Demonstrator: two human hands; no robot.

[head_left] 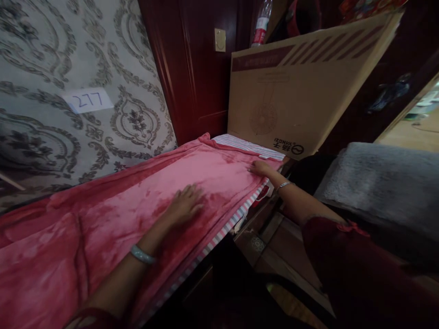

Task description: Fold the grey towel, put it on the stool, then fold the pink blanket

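A pink plush blanket [192, 169] lies spread over a long, low surface, with folds along its wall side and a crease at the left. My left hand [185, 204] rests palm down on the middle of the blanket, fingers spread, holding nothing. Near the blanket's far right corner is my right hand [259, 168], its fingers lying on the pile, apparently without a grip. Beneath the blanket, striped cloth [245, 145] shows at the far end and along the near edge.
A large cardboard box [274, 91] stands beyond the far end, beside a dark red door [195, 68]. Patterned wallpaper with a paper marked 277 [89, 100] is on the left. A grey furry cover [384, 183] sits at the right. Behind the box rises a plastic bottle [262, 27].
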